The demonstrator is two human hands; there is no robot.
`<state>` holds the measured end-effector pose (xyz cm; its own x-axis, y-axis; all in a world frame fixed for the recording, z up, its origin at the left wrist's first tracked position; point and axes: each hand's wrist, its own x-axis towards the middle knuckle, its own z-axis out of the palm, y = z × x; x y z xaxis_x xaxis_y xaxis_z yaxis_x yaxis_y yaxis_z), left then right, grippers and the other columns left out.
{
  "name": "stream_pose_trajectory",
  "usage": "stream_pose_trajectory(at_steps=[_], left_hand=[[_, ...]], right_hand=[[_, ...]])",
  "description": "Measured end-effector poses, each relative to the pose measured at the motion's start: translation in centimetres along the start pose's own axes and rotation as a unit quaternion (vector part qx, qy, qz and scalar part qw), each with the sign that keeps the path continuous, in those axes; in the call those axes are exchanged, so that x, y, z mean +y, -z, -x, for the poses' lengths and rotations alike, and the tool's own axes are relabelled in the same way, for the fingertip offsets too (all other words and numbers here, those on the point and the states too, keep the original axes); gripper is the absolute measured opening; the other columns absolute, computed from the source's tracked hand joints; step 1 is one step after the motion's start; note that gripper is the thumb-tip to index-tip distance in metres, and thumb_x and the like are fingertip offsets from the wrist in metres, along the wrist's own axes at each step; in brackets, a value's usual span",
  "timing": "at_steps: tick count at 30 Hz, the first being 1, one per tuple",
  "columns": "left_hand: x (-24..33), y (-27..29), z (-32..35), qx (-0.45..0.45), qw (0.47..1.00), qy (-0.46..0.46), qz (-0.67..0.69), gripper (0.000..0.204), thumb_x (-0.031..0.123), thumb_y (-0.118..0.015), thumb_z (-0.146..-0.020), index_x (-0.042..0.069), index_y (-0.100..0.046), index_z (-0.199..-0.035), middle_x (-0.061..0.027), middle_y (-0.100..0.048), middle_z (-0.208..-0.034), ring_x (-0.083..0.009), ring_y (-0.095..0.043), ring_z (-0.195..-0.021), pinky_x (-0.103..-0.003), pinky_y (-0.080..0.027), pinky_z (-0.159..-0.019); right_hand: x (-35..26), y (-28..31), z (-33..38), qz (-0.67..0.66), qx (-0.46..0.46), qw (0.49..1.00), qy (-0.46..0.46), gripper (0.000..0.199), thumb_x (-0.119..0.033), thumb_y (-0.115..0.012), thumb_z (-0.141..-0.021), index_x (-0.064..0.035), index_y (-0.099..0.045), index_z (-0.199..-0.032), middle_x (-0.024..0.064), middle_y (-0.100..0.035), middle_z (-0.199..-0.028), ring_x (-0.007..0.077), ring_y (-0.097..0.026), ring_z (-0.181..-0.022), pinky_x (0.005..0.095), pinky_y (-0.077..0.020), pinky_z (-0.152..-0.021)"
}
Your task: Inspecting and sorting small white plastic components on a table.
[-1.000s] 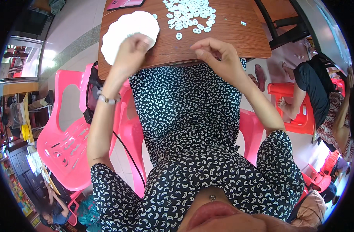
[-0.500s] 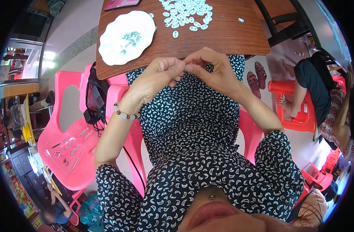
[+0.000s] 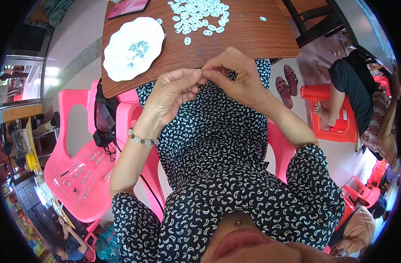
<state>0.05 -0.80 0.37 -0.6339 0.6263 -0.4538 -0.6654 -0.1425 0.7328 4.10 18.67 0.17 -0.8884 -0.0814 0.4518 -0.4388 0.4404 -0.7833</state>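
Observation:
My left hand (image 3: 176, 90) and my right hand (image 3: 233, 74) meet fingertip to fingertip over my lap, just off the table's near edge. Both are closed in a pinch, and whatever lies between the fingertips is too small or hidden to name. Beyond them on the brown wooden table (image 3: 244, 41) lies a loose heap of small pale oval pieces (image 3: 196, 15) with dark marks. One oval piece (image 3: 187, 40) lies apart, nearer to my hands. To the left is a white scalloped plate (image 3: 115, 50) with a scatter of small dark slivers (image 3: 138, 50) on it.
A pink phone-like flat object (image 3: 128, 7) lies at the table's far left. Pink plastic chairs (image 3: 71, 193) stand to my left, one with a black bag (image 3: 106, 118). At right are a red stool (image 3: 327, 131), sandals (image 3: 284, 90) and a seated person (image 3: 353, 87).
The view has shifted slightly, so the table and plate sit a little further left and the plate lower. My hands stay pinched together, the fingers slightly rearranged.

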Motion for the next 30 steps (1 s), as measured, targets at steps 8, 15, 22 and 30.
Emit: stream_pose_trajectory(at_steps=[8,15,22,30], left_hand=[[0.3,-0.6,0.3,0.049,0.996,-0.070,-0.029,0.015,0.016,-0.064,-0.088,0.003,-0.068,-0.093,-0.0031,-0.068,-0.083,-0.0034,-0.057,-0.067,-0.016,-0.046,-0.060],[-0.2,-1.4,0.3,0.094,0.981,-0.133,-0.103,0.016,0.018,-0.067,-0.086,0.002,-0.069,-0.090,-0.0022,-0.068,-0.080,-0.0030,-0.053,-0.065,-0.017,-0.041,-0.058],[-0.3,-1.5,-0.1,0.098,0.980,-0.138,-0.107,0.018,0.018,-0.066,-0.087,0.001,-0.068,-0.092,-0.0023,-0.067,-0.081,-0.0035,-0.054,-0.065,-0.017,-0.042,-0.059],[-0.6,-1.4,-0.3,0.094,0.981,-0.134,-0.103,0.018,0.018,-0.066,-0.087,0.001,-0.068,-0.093,-0.0026,-0.067,-0.081,-0.0039,-0.054,-0.065,-0.017,-0.042,-0.059]], right_hand=[[-0.4,0.2,0.4,-0.204,-0.029,0.964,-0.170,0.023,-0.011,-0.067,-0.086,-0.0037,-0.066,-0.107,0.0006,-0.065,-0.087,0.0063,-0.058,-0.077,0.0196,-0.0472,-0.070],[0.2,1.1,0.2,-0.281,-0.067,0.925,-0.248,0.021,-0.015,-0.066,-0.087,-0.0003,-0.065,-0.102,0.0032,-0.068,-0.088,0.0063,-0.061,-0.081,0.0181,-0.0464,-0.071],[-0.2,1.4,0.0,-0.316,-0.070,0.915,-0.242,0.020,-0.017,-0.066,-0.087,-0.0009,-0.067,-0.098,0.0032,-0.068,-0.088,0.0056,-0.061,-0.080,0.0177,-0.0447,-0.068],[0.1,1.4,0.1,-0.248,-0.071,0.930,-0.263,0.021,-0.019,-0.068,-0.086,0.0005,-0.068,-0.094,0.0048,-0.068,-0.081,0.0062,-0.062,-0.075,0.0174,-0.0467,-0.067]])
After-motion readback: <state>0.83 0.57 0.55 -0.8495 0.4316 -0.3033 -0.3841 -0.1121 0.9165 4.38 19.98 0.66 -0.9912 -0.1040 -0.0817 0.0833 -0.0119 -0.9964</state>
